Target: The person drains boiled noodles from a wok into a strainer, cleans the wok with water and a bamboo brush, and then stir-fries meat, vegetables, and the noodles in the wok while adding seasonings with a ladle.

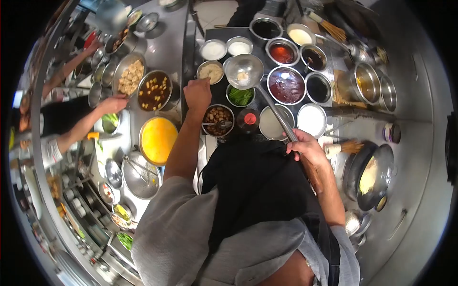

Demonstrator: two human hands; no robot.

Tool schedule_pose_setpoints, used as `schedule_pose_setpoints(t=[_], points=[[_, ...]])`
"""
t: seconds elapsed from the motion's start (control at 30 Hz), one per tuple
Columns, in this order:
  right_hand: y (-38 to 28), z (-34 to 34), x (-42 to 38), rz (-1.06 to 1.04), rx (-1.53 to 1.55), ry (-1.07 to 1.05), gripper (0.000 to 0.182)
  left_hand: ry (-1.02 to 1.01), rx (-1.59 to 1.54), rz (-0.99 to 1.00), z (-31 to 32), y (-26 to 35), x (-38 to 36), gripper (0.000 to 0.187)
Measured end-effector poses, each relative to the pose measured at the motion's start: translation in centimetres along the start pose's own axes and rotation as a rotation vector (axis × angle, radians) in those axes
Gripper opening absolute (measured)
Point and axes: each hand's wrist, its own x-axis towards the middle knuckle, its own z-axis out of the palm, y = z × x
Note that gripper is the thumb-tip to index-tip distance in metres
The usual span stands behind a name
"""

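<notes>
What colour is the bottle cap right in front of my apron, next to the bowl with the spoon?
Red cap, seen in the head view.

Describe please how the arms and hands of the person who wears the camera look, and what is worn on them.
The left hand and right hand are bare, without gloves. Both forearms are uncovered, below loose, short grey sleeves. A black apron covers the front, with a dark strap by the right sleeve.

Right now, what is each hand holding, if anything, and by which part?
The right hand holds the ladle by its long handle. The left hand is at the tan powder; whether it holds any cannot be told.
</notes>
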Motion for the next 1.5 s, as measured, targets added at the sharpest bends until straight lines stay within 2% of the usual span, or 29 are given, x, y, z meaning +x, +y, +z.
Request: schedule_pose_setpoints(t=[0.1,0.13,0.17,0.2,0.23,0.27,0.3,0.37,0.4,0.43,0.53,0.57,0.67,0.7,0.73,0.8,0.83,0.93,0.97,1.07,1.1,1.2,1.23,1.27,1.37,1.43,1.47,1.5], points=[[1.6,-0.4,-2.0,-0.043,0.191,0.008,0.046,-0.253,0.158,0.204,3.9,-2.5,-0.8,0.015],[2.4,-1.0,-3.5,-0.076,0.279,0.036,0.045,-0.29,0.178,0.154,4.3,-2.3,-1.1,0.014],[2.8,-1.0,-5.3,-0.089,0.362,0.1,0.047,-0.212,0.103,0.228,4.7,-2.4,-1.1,0.016],[3.4,-1.3,-7.4,-0.121,0.407,0.152,0.049,-0.301,0.076,0.219,3.2,-1.0,-0.4,0.027],[4.4,-1.9,-9.7,-0.159,0.451,0.198,0.05,-0.298,0.072,0.274,3.3,-1.7,-1.0,0.045],[5.6,-2.4,-12.0,-0.196,0.487,0.235,0.05,-0.421,0.071,0.192,1.9,-0.3,-0.7,0.061],[7.1,-2.9,-14.6,-0.242,0.497,0.316,0.053,-0.442,0.068,0.213,0.2,0.9,-0.9,0.067],[10.4,-3.2,-19.9,-0.339,0.519,0.602,0.052,-0.448,0.067,0.223,-1.0,1.3,-1.8,0.062],[12.1,-3.6,-21.9,-0.376,0.495,0.748,0.051,-0.368,-0.035,0.249,-1.8,1.9,-2.6,0.051],[12.6,-4.0,-24.0,-0.358,0.493,0.927,0.049,-0.385,-0.19,0.261,-2.0,1.8,-3.3,0.041],[16.0,-5.9,-28.0,-0.297,0.403,1.329,0.047,-0.44,-0.391,0.189,-1.5,2.0,-6.8,0.04],[18.0,-7.4,-28.1,-0.226,0.303,1.451,0.048,-0.477,-0.547,0.06,-0.6,2.2,-8.2,0.042],[22.3,-11.2,-28.7,0.01,0.083,1.736,0.052,-0.568,-0.622,-0.175,1.5,3.0,-12.1,0.052],[25.5,-13.5,-29.3,0.083,-0.214,1.811,0.055,-0.611,-0.691,-0.163,-0.8,6.7,-12.5,0.068],[28.8,-15.5,-30.1,0.15,-0.214,1.775,0.056,-0.545,-0.734,-0.189,-0.3,8.3,-13.2,0.073],[30.6,-17.6,-31.3,0.278,-0.214,1.691,0.058,-0.408,-0.81,-0.243,1.8,10.1,-15.8,0.084],[31.2,-18.1,-31.5,0.305,-0.212,1.688,0.058,-0.332,-0.737,-0.315,2.8,10.9,-16.0,0.092],[32.6,-18.9,-32.1,0.213,-0.161,1.735,0.056,-0.208,-0.815,-0.385,3.3,14.5,-15.5,0.093],[35.6,-20.2,-31.8,0.136,-0.34,1.8,0.06,-0.116,-0.802,-0.387,3.3,15.7,-15.4,0.092],[32.9,-19.7,-34.6,0.044,0.065,1.655,0.057,-0.018,-0.758,-0.488,3.6,17.8,-15.0,0.092],[33.7,-20.1,-34.8,-0.066,0.079,1.668,0.053,0.015,-0.664,-0.547,2.2,19.6,-14.8,0.091],[35.1,-20.6,-36.3,-0.129,0.194,1.581,0.051,0.089,-0.652,-0.474,0.8,18.7,-14.2,0.093],[35.5,-20.8,-36.7,-0.142,0.204,1.563,0.051,0.129,-0.547,-0.454,-1.4,20.2,-13.4,0.095],[36.1,-20.7,-37.0,-0.157,0.216,1.548,0.051,0.07,-0.555,-0.429,-4.3,21.6,-13.7,0.095],[37.0,-20.2,-37.7,-0.231,0.325,1.494,0.05,0.028,-0.598,-0.11,-6.7,23.2,-11.7,0.091],[37.5,-19.6,-37.7,-0.286,0.425,1.433,0.05,-0.085,-0.53,0.092,-9.9,28.7,-9.4,0.087],[37.8,-19.3,-37.4,-0.289,0.443,1.428,0.051,-0.324,-0.622,0.073,-12.1,33.3,-8.5,0.081],[38.0,-19.2,-37.1,-0.292,0.458,1.427,0.052,-0.447,-0.52,0.184,-13.8,37.9,-7.5,0.079]])
